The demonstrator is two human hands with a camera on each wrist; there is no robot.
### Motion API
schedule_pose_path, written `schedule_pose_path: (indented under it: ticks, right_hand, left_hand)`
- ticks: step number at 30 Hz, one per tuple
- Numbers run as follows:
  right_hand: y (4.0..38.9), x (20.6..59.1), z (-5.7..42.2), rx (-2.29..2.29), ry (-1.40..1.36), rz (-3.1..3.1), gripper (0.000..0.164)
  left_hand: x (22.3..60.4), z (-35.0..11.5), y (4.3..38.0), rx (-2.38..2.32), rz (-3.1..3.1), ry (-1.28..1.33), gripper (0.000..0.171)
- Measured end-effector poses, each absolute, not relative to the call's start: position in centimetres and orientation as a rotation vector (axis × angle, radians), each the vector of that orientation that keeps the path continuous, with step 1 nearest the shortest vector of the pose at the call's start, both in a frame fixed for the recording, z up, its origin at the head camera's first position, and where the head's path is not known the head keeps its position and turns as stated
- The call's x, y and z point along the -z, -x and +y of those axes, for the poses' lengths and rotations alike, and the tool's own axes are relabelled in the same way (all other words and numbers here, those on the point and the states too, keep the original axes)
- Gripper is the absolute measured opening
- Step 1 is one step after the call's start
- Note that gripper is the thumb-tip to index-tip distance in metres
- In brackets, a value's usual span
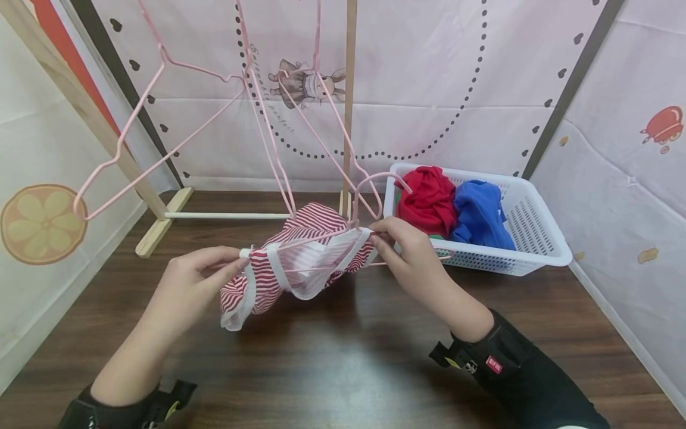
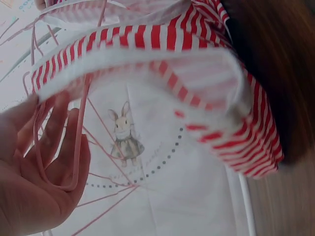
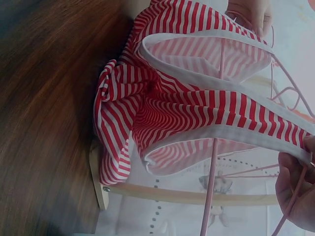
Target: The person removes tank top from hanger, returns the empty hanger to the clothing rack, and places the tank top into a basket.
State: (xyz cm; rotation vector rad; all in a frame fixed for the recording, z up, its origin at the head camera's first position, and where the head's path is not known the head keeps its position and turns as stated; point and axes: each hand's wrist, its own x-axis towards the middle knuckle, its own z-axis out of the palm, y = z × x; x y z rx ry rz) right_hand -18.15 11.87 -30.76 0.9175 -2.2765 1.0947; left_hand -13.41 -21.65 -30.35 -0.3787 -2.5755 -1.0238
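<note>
A small red-and-white striped sleeveless top [image 1: 259,271] with white trim hangs between my two hands, sagging over the table. A pink hanger [image 1: 355,205] passes through its openings, and its hook stands up near the right shoulder. At the left shoulder strap, my left hand [image 1: 195,283] pinches the white edge; in the left wrist view the hanger's rounded end lies across those fingers. My right hand [image 1: 415,259] pinches the other strap between thumb and fingers. One end of the hanger sticks out past the fabric below that hand.
Several pink hangers [image 1: 140,102] hang above and behind the top. A wooden rack with a foot [image 1: 161,229] and a white lower bar [image 1: 230,215] stands behind. At the back right, a white basket [image 1: 561,255] holds red cloth [image 1: 429,199] and blue cloth [image 1: 482,214].
</note>
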Motion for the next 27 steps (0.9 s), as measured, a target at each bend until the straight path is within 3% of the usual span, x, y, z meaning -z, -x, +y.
schedule_pose_path:
  ticks: [27]
  right_hand:
    - [18.0,31.6,14.7,-1.24,-0.655,-2.275,0.014]
  left_hand:
    - [30.5,-26.0,14.4,1.284,-2.484,-0.069,0.044]
